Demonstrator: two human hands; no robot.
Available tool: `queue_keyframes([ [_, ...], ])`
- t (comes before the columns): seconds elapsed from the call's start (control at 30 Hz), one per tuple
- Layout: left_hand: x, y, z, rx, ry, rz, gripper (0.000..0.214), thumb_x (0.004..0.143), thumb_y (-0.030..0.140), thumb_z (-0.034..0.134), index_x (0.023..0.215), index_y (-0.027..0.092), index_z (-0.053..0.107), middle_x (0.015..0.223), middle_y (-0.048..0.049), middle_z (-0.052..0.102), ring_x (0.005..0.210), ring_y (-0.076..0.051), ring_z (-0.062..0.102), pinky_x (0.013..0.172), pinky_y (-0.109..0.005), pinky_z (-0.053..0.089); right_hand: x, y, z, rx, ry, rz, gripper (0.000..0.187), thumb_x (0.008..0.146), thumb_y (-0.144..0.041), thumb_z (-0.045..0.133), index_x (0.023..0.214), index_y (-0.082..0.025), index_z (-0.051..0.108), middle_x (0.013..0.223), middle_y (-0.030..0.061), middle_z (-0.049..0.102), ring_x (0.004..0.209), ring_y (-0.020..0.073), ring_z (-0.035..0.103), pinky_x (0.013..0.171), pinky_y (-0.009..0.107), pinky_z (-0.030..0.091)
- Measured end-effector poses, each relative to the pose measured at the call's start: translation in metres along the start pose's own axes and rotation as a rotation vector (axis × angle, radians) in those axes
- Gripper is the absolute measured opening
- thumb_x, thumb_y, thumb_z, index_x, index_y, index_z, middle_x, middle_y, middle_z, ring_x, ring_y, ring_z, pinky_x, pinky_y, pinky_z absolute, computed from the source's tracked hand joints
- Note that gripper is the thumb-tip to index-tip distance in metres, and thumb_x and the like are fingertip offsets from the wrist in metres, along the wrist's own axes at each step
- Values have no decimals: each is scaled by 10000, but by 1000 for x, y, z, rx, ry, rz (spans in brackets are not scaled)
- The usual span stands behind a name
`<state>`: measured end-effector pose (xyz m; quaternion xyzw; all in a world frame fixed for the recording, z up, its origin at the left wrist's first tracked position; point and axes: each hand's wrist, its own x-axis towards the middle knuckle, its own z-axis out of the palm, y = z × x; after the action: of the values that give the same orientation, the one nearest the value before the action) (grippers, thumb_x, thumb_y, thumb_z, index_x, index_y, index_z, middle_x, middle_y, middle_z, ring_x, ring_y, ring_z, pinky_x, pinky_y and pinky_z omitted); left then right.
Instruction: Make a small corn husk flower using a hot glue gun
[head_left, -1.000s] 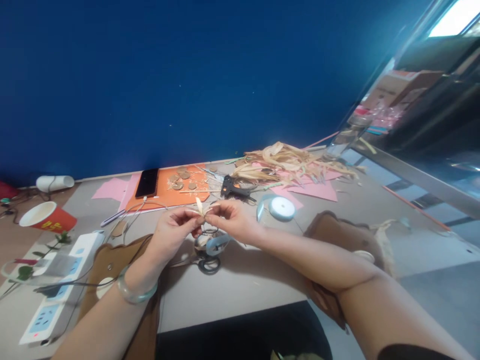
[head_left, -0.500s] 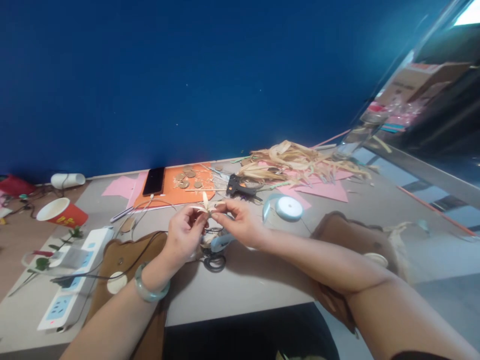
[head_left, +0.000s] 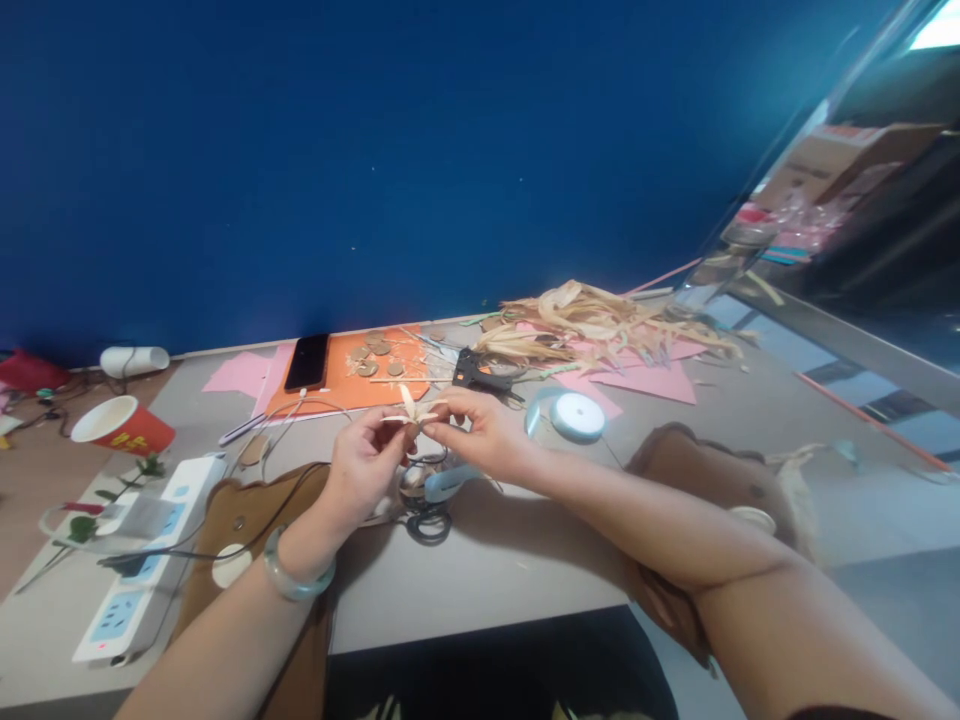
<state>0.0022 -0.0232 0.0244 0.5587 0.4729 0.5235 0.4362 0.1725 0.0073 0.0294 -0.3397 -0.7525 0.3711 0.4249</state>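
The landmark is the black glue gun (head_left: 471, 372) on the table (head_left: 555, 570). The flower (head_left: 409, 403), made of thin, pale, pointed petals, is held above the table, nearer the wearer than the glue gun and slightly left of it. The left hand (head_left: 364, 460) is closed to a fingertip pinch on the flower's base; the right hand (head_left: 484, 435) pinches its other side, fingers curled. Containers: the red paper cup (head_left: 150, 436), well left of the glue gun, stands tilted in view with its mouth showing, its bottom hidden; the white cup (head_left: 139, 361), farther back on that side, lies on its side. Materials: dry, ribbon-like husks (head_left: 577, 310) heap just right of the glue gun, over flat pink paper (head_left: 649, 382). The round, glossy spool (head_left: 577, 416) lies nearer, to its right. On its left, flat brown discs (head_left: 379, 347) rest on smooth orange card (head_left: 340, 372).
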Motion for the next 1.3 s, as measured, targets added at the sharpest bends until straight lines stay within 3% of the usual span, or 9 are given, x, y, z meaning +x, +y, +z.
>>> queue_keyframes([
  [0.23,-2,1,2,9,20,4,266,703,369,736,793,148,619,612,-10,663,484,-102,582,477,-202,472,0,-2,0,67,-60,122,120,826,-184,578,804,-123,679,765,42,703,706,129,614,668,239,465],
  [0.37,-3,3,4,27,9,3,261,705,375,737,785,152,630,578,-3,646,486,-110,585,487,-210,475,1,2,3,101,-70,71,153,780,-146,586,891,-136,690,834,42,718,758,138,640,702,243,482],
  [0.5,-4,1,3,18,20,5,292,696,402,742,796,157,620,567,9,632,467,-108,573,473,-211,464,1,2,1,-31,-31,12,171,719,-104,618,841,-165,720,832,23,725,781,145,636,749,252,471],
  [0.6,-4,1,4,22,11,3,286,707,406,735,793,163,610,560,11,629,473,-113,577,479,-215,464,1,0,-2,-92,-31,-12,109,750,-137,632,781,-176,730,802,26,725,789,159,629,761,271,460],
  [0.87,-8,2,6,39,46,5,296,707,407,738,802,158,610,576,4,646,490,-115,593,503,-216,477,-2,-1,0,-45,-45,19,122,815,-165,615,748,-141,715,698,11,693,631,113,590,593,209,418],
  [1.03,-7,3,6,-3,89,36,301,691,415,754,778,159,622,584,3,640,510,-123,608,524,-229,496,-9,0,8,-47,81,-61,83,804,-180,642,764,-158,712,723,23,712,636,125,617,591,215,440],
  [1.3,-6,6,6,-64,101,48,274,654,381,786,735,154,655,594,-9,666,515,-134,621,521,-236,514,-11,3,9,-80,121,-234,88,828,-175,620,787,-166,698,738,39,711,655,128,635,639,226,490],
])
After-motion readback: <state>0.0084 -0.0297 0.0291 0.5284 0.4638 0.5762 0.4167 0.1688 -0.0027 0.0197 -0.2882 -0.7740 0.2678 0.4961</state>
